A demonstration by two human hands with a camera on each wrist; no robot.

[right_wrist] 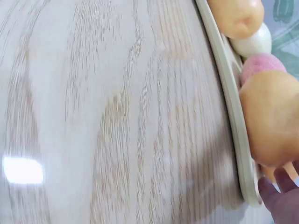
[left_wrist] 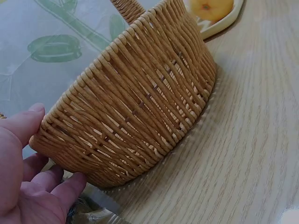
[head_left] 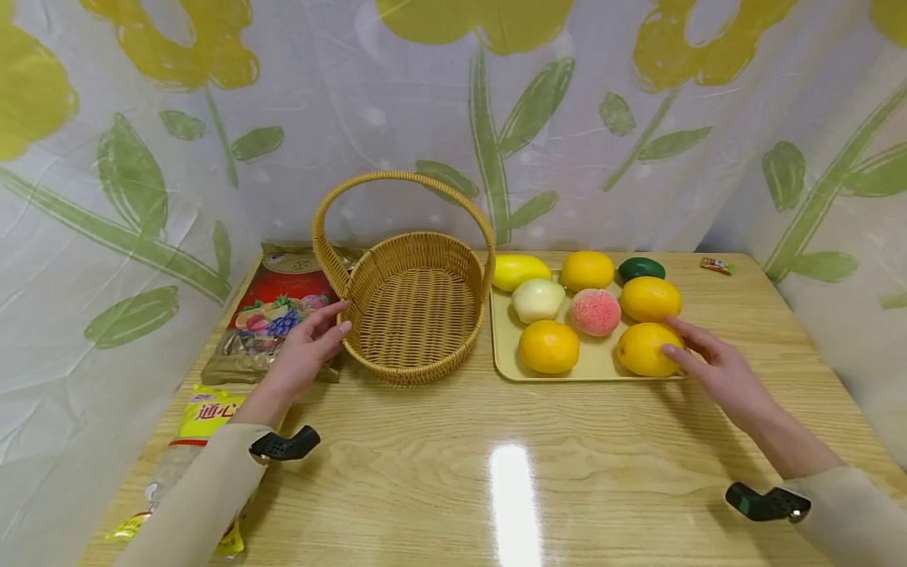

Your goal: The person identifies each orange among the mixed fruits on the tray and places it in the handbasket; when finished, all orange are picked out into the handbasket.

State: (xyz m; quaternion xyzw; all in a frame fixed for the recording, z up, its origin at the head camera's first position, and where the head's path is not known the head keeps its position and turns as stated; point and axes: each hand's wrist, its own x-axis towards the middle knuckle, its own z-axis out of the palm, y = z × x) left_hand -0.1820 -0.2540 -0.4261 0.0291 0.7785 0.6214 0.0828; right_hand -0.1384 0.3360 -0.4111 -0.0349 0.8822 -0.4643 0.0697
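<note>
A round wicker basket (head_left: 418, 315) with a tall arched handle stands mid-table, nothing inside it. My left hand (head_left: 308, 346) touches its left side, fingers loosely extended; in the left wrist view the thumb lies by the rim and the other fingers lie lower on the woven wall (left_wrist: 140, 102). To the right, a pale yellow tray (head_left: 598, 370) carries several fruits. At its front right corner my right hand (head_left: 723, 374) reaches to an orange-yellow fruit (head_left: 646, 350), thumb and fingertips at its right side, not curled round it. The right wrist view shows this hand (right_wrist: 285, 198) only partly.
Also on the tray are a pink peach (head_left: 595, 313), a whitish round fruit (head_left: 538, 301), a yellow mango-like fruit (head_left: 520, 272) and a dark green fruit (head_left: 642, 269). A red candy bag (head_left: 265, 315) and a yellow-clear packet (head_left: 184, 449) lie left. A small wrapped candy (head_left: 717, 265) lies back right.
</note>
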